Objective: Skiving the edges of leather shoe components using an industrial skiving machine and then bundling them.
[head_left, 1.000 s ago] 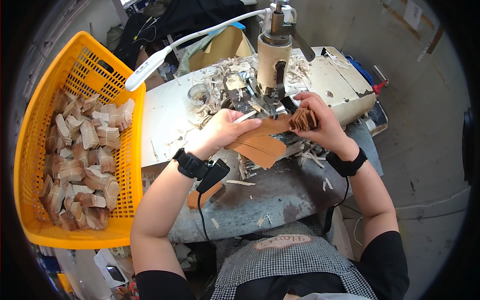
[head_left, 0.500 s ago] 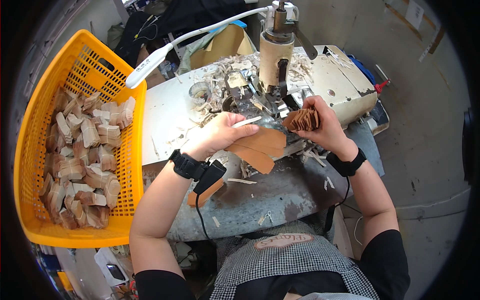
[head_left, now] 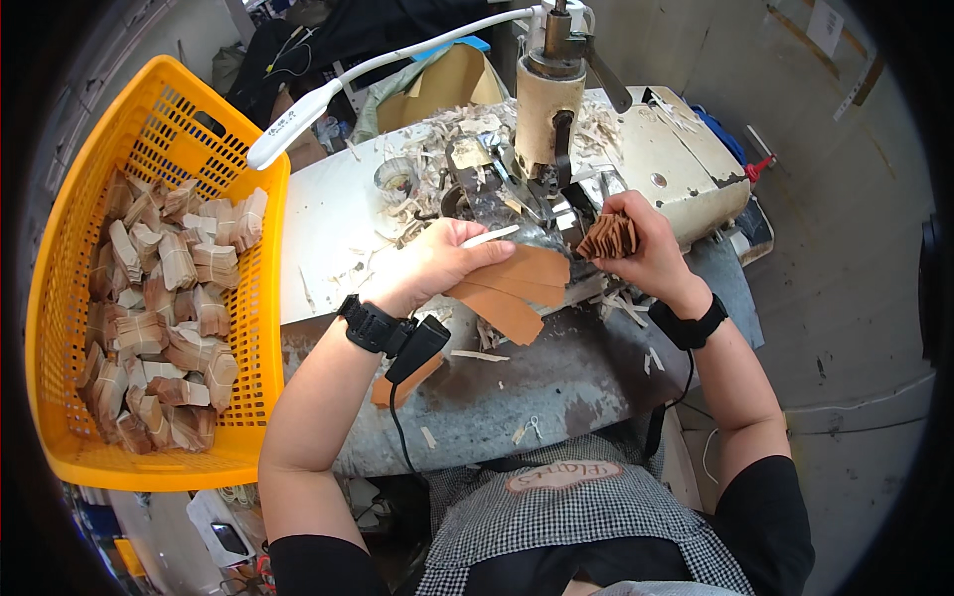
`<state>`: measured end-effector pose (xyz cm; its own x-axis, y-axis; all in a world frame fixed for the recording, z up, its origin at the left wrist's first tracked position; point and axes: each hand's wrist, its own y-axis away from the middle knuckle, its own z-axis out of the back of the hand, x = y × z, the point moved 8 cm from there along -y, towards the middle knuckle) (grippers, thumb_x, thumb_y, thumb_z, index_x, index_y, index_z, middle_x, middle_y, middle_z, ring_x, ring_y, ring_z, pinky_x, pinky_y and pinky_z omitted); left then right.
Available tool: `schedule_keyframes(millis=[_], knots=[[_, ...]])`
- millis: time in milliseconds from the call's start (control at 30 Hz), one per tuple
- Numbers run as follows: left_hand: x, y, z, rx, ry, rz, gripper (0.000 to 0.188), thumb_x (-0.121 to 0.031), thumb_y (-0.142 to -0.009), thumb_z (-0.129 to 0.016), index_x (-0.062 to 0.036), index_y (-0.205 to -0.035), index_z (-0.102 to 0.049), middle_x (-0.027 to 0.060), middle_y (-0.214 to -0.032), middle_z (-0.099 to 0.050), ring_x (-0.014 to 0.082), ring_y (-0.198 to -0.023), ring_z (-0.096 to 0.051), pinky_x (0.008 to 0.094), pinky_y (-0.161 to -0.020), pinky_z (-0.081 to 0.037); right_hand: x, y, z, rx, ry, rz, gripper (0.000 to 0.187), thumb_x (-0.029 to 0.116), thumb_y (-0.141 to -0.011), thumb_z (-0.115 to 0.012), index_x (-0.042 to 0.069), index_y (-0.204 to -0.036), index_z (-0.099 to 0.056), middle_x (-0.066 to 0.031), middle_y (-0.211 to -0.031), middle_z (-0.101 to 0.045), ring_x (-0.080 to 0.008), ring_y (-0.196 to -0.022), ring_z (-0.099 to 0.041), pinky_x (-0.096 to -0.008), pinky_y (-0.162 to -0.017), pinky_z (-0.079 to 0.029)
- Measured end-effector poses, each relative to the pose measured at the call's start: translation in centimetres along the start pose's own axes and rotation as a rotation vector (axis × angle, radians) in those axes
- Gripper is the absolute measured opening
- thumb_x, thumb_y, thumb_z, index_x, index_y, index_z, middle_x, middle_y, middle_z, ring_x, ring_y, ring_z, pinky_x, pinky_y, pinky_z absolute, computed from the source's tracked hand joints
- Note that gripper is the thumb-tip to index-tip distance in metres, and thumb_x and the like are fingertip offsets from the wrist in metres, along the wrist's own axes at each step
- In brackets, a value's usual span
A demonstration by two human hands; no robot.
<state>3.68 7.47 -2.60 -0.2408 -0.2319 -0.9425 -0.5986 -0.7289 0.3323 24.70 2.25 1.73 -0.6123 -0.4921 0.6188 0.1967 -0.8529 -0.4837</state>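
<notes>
Black-and-white checked cloth makes up your apron (head_left: 556,524), nearest of all, with a lettered patch (head_left: 563,477) across its top. Beyond it, a loose tan piece (head_left: 417,381) lies on the grey worktop (head_left: 472,402), close by your left wrist. Your left hand (head_left: 437,266) pinches a fan of tan pieces (head_left: 534,274) in front of the machine, plus a thin white stick (head_left: 494,235); your right hand (head_left: 648,246) has its fingers curled tight around a brown stack (head_left: 609,236). A second ago the stack met the fan; now a gap parts them, so each hand carries its own lot separately. To your left, pale bundles (head_left: 139,335) crowd the yellow basket (head_left: 149,477). Past your hands stands the cream machine (head_left: 547,111). The white gooseneck lamp (head_left: 298,127) bears small dark characters; farther off, the wall sheet (head_left: 824,28) is too small to read.
</notes>
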Motion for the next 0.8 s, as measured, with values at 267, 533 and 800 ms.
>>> schedule_keyframes(millis=[267,533,800], knots=[[0.37,0.24,0.12,-0.022,0.035,0.0,0.021,-0.025,-0.086,-0.07,-0.0051,-0.087,-0.066,-0.0022,-0.078,-0.066,0.0023,-0.065,-0.058,0.018,-0.059,-0.047,0.21,0.2,0.01,-0.012,0.032,0.046,0.054,0.001,-0.053,-0.079,0.005,-0.099,-0.051,-0.0112,-0.092,-0.055,-0.032,-0.088,-0.052,-0.0364,-0.077,-0.044],[0.13,0.52,-0.15,-0.033,0.061,-0.028,0.02,-0.026,-0.087,-0.069,-0.0066,-0.084,-0.065,-0.0028,-0.076,-0.066,0.002,-0.062,-0.058,0.018,-0.057,-0.046,0.35,0.55,0.04,-0.011,0.036,0.043,0.05,-0.002,-0.055,-0.078,0.003,-0.097,-0.051,-0.0097,-0.09,-0.054,-0.0268,-0.085,-0.054,-0.0325,-0.076,-0.045],[0.15,0.59,-0.17,-0.058,0.088,-0.04,0.019,-0.025,-0.087,-0.069,-0.0064,-0.085,-0.065,-0.0024,-0.077,-0.066,0.0021,-0.063,-0.058,0.0185,-0.057,-0.046,0.5,0.73,0.02,-0.016,0.042,0.052,0.048,-0.004,-0.057,-0.077,0.003,-0.096,-0.051,-0.0081,-0.089,-0.052,-0.0211,-0.081,-0.055,-0.0287,-0.074,-0.045]])
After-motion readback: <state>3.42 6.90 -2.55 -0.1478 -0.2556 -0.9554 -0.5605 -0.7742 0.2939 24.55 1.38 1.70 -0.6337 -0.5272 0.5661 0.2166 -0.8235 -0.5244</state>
